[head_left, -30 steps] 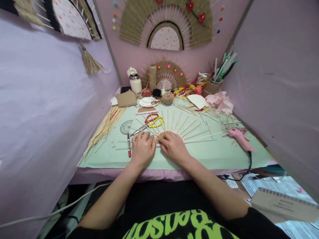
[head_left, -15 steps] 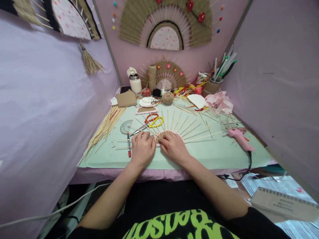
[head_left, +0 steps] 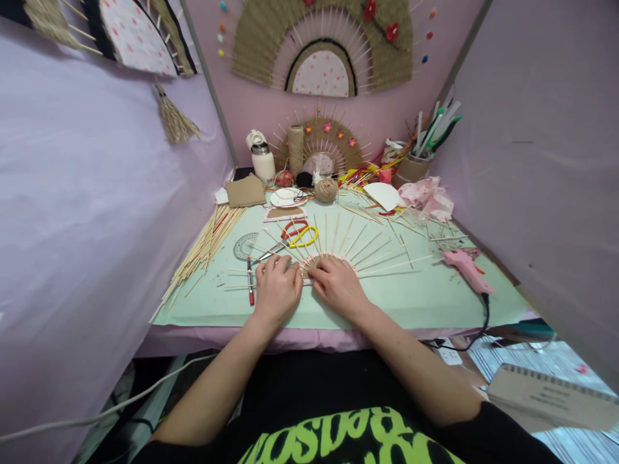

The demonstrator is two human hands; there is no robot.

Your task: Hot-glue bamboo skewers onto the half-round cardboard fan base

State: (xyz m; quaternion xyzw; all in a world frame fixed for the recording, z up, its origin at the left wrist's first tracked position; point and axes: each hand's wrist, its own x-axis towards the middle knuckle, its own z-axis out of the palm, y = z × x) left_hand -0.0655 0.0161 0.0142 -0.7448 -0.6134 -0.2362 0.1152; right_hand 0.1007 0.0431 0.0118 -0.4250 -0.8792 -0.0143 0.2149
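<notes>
A fan frame lies on the table in front of me: thin bamboo sticks spread outward from a small brown cardboard half-circle with a pink-and-white edge. At its left end, my left hand presses down with bent fingers over the sticks and the base edge. My right hand is closed, its thumb and fingertips on the cardboard, covering its right part. What lies under the fingertips is hidden. Just beyond my left hand are scissors with red and yellow handles, a clear protractor and a red pen.
Loose sticks are piled at the left. A pink glue gun with a black cord lies right. Along the back stand a white bottle, a twine ball, a white half-disc and a tool pot. Finished fans hang behind.
</notes>
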